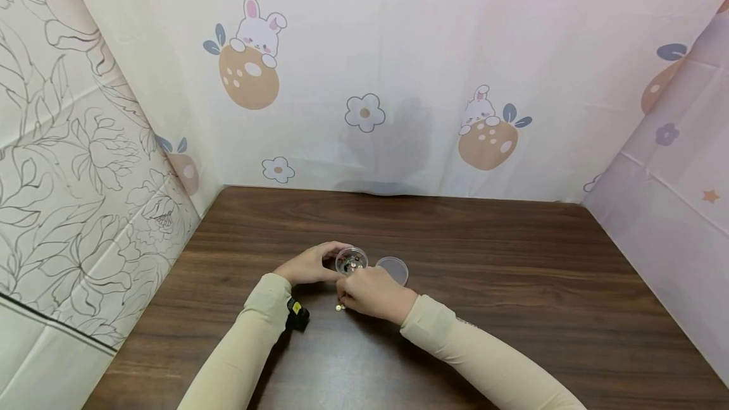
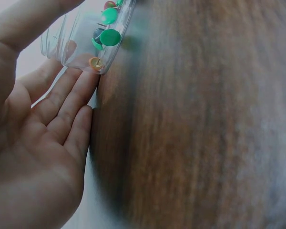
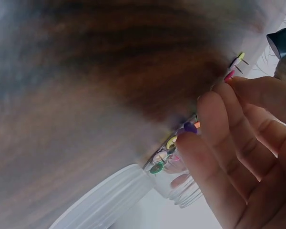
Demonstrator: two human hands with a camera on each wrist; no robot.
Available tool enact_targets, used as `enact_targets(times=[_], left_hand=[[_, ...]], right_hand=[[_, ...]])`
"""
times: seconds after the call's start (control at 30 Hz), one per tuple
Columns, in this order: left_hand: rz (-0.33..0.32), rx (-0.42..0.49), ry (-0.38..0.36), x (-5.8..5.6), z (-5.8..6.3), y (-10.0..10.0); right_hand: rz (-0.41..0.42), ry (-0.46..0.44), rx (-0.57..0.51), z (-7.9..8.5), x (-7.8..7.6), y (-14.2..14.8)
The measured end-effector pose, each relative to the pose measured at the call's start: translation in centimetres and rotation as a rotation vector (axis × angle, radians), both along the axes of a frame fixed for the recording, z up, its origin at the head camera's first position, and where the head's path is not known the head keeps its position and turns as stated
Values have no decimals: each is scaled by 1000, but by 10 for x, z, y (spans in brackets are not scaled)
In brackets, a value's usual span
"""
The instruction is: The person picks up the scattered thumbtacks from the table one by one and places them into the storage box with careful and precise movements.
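My left hand [image 1: 310, 264] curls round a small clear jar [image 2: 81, 40], thumb on one side and fingers on the other. Inside the jar lie thumbtacks in several colours, among them a green thumbtack [image 2: 110, 37] and a purple thumbtack [image 3: 190, 127]. In front of the jar, my right hand [image 1: 373, 293] reaches down to the tabletop. Its thumb and index fingertips pinch a pink thumbtack [image 3: 229, 75] at the table surface. Just beyond it, a yellow thumbtack [image 3: 241, 56] and a pale one lie loose. From the head view the pinched tack is hidden by the fingers.
A clear round lid [image 1: 393, 269] lies flat to the right of the jar. The dark wooden table [image 1: 512, 258] meets a printed cloth backdrop [image 1: 319, 144] at its far edge. A black wrist camera [image 1: 297, 315] is strapped to the left wrist.
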State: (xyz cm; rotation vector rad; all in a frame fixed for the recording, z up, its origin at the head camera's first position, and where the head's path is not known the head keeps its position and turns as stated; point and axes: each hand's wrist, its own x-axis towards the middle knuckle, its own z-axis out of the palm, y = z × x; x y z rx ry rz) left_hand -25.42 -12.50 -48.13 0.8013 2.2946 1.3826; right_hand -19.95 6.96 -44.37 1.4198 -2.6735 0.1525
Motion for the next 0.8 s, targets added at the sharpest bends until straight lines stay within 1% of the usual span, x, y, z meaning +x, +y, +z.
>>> enact_targets(times=[0.23, 0.4, 0.53, 0.57, 0.73, 0.8], left_hand=[[9, -27, 20, -1, 0, 0], [26, -55, 21, -1, 0, 0], [20, -35, 3, 1, 1, 1], [16, -31, -2, 2, 4, 2], [-2, -18, -17, 15, 27, 3], [-3, -13, -19, 18, 34, 4]], right_hand=[[-14, 12, -20, 3, -3, 1], [-32, -34, -94, 7, -6, 3], [-39, -44, -145, 12, -7, 6], [-37, -42, -153, 12, -8, 7], [-36, -29, -170, 13, -9, 9], [-41, -34, -170, 14, -9, 10]])
